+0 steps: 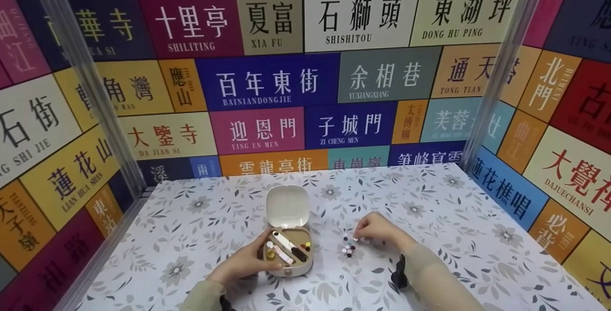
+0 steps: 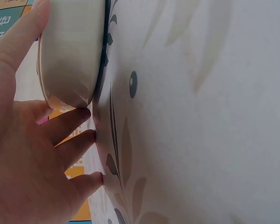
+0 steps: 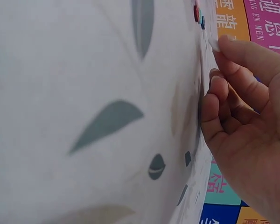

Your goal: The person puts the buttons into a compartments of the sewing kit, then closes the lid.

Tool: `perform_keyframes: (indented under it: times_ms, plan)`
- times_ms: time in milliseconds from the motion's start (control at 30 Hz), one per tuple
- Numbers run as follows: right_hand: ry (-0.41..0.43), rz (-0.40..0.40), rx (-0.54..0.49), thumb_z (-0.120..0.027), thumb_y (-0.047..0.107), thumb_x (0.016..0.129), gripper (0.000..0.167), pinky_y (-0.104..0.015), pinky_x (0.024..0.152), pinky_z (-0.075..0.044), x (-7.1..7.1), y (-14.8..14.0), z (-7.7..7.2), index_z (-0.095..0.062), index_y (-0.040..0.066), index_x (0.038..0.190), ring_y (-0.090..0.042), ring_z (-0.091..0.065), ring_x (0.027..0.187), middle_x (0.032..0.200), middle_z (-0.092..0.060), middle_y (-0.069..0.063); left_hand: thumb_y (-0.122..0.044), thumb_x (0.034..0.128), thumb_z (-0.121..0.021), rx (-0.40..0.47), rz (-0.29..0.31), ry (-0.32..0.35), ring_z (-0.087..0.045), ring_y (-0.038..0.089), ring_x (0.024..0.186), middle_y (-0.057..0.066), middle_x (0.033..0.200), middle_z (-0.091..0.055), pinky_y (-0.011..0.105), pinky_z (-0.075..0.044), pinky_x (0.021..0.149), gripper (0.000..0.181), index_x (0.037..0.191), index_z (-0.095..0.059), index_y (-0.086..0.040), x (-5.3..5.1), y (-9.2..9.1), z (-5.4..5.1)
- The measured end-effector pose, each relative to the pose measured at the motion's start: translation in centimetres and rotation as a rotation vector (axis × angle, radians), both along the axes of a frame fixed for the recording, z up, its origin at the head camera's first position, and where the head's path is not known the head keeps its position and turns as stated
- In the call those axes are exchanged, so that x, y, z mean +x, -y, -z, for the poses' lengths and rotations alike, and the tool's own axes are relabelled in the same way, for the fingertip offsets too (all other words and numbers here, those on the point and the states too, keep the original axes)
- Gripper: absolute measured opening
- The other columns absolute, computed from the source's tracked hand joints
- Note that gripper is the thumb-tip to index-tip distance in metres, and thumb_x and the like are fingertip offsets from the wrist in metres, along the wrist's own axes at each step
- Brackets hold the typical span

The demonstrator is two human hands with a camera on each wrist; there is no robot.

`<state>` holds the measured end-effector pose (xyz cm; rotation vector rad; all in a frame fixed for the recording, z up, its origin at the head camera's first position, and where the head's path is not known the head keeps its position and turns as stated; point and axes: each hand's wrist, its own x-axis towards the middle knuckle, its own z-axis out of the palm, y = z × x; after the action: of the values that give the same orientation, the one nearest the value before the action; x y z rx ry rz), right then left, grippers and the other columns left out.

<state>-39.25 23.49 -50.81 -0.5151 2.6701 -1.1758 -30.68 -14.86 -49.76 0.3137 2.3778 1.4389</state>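
Observation:
An open cream sewing kit case (image 1: 288, 206) stands on the table with its lid raised. Its tray holds thread spools, small coloured pieces and a dark-and-white stick-like tool (image 1: 297, 251). My left hand (image 1: 246, 259) holds the case at its left side, thumb at the front edge; in the left wrist view the fingers (image 2: 70, 126) rest against its lower wall and the table. To the right lies a small group of buttons (image 1: 348, 250), dark, white and pinkish. Beside them my right hand (image 1: 379, 229) pinches a small white button (image 3: 213, 45) between thumb and forefinger.
A white floral cloth (image 1: 200, 234) covers the table. Behind and at both sides stand walls of coloured panels (image 1: 267, 79) with printed characters. Clear upright strips (image 1: 482, 77) mark the corners.

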Motion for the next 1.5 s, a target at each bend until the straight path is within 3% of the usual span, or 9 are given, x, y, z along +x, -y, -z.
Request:
perform_keyframes:
  times_ms: [267, 533, 767, 933, 1167, 1500]
  plan:
    - [0.069, 0.044, -0.023, -0.071, 0.016, 0.085, 0.011, -0.025, 0.050, -0.039, 0.1, 0.1, -0.5, -0.072, 0.006, 0.082, -0.013, -0.052, 0.059, 0.069, -0.063, 0.002, -0.036, 0.0747, -0.083, 0.040, 0.017, 0.003, -0.019, 0.045, 0.141, 0.021, 0.157, -0.020, 0.065, -0.010, 0.111, 0.110, 0.157, -0.013, -0.016, 0.2, 0.0, -0.1]
    - [0.040, 0.080, -0.032, -0.072, 0.015, 0.083, 0.014, -0.025, 0.062, -0.043, -0.2, 0.1, -0.9, -0.069, 0.003, 0.088, -0.013, -0.052, 0.070, 0.081, -0.063, 0.000, -0.036, 0.0752, -0.083, 0.048, 0.010, 0.010, -0.018, 0.044, 0.142, 0.020, 0.157, -0.021, 0.065, -0.009, 0.111, 0.109, 0.157, -0.013, -0.017, 0.0, 0.1, 0.0]
    - [-0.023, 0.025, -0.035, -0.071, 0.013, 0.083, 0.014, -0.021, 0.053, -0.040, -0.4, 0.3, -1.6, -0.069, -0.001, 0.084, -0.009, -0.047, 0.060, 0.072, -0.059, 0.004, -0.036, 0.0750, -0.083, 0.055, 0.006, 0.019, -0.018, 0.044, 0.142, 0.021, 0.157, -0.021, 0.064, -0.008, 0.111, 0.109, 0.157, -0.014, -0.016, 0.1, 0.2, 0.0]
    - [-0.025, -0.010, -0.054, -0.070, 0.011, 0.082, 0.016, -0.020, 0.053, -0.041, -0.6, 0.1, -1.7, -0.070, -0.004, 0.085, -0.009, -0.048, 0.060, 0.075, -0.064, 0.002, -0.039, 0.0740, -0.083, -0.004, 0.022, -0.032, -0.021, 0.045, 0.141, 0.021, 0.157, -0.022, 0.065, -0.012, 0.111, 0.110, 0.157, -0.014, -0.019, -0.1, 0.3, 0.1]
    - [-0.047, -0.079, -0.113, -0.070, 0.018, 0.081, 0.013, -0.019, 0.050, -0.039, -0.3, -0.1, -1.9, -0.071, 0.005, 0.078, -0.006, -0.047, 0.057, 0.071, -0.063, 0.005, -0.041, 0.0710, -0.084, -0.019, 0.008, -0.026, -0.019, 0.044, 0.141, 0.018, 0.158, -0.021, 0.066, -0.011, 0.110, 0.112, 0.157, -0.014, -0.024, -0.3, 0.3, 0.2]
    - [-0.039, -0.019, -0.037, -0.070, 0.013, 0.081, 0.015, -0.020, 0.051, -0.036, -0.7, 0.4, -1.0, -0.071, -0.002, 0.085, -0.006, -0.043, 0.056, 0.071, -0.063, 0.004, -0.042, 0.0713, -0.084, -0.016, -0.004, 0.000, -0.018, 0.045, 0.142, 0.018, 0.158, -0.020, 0.067, -0.009, 0.110, 0.112, 0.157, -0.014, -0.025, -0.1, 0.2, 0.1]
